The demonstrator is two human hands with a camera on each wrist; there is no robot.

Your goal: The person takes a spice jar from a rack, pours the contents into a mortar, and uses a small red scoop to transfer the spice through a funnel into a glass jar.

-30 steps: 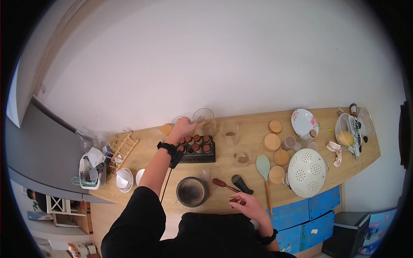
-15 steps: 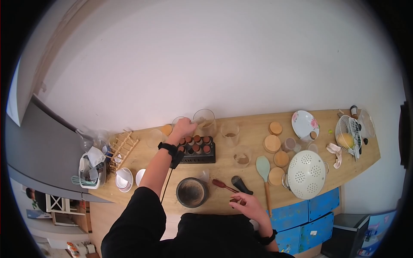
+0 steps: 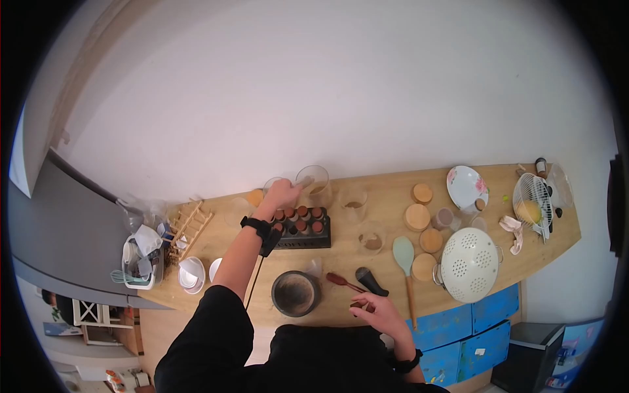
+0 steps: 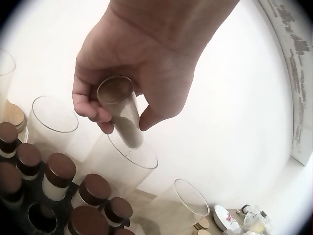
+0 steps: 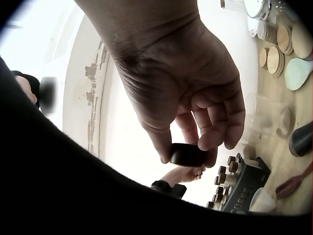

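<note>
My left hand [image 3: 283,194] grips a small clear glass vial [image 4: 128,117] with pale powder inside. The vial slants downward, its lower end right at the rim of a tall clear glass [image 4: 124,169]. Below that hand stands a black coffee rack [image 3: 298,243] of brown-capped vials, one slot of which is bare. Low at the table's front edge, my right hand [image 3: 383,316] pinches a dark brown cap [image 5: 187,154] between thumb and fingers. Close to it lie a black pestle [image 3: 371,281] and a reddish-brown spoon [image 3: 338,280]. A dark stone mortar [image 3: 278,295] sits left of them.
Several clear glasses line the back, one [image 3: 352,204] with brown powder. To the right are wooden lids [image 3: 417,217], a green spatula [image 3: 403,254], an upturned white colander [image 3: 468,265] and a floral plate [image 3: 468,186]. White bowls [image 3: 191,275] and a wooden rack [image 3: 191,229] stand left.
The head view has shifted slightly. Both hands keep nearly the same place, and the vial shows more plainly past the left fingers.
</note>
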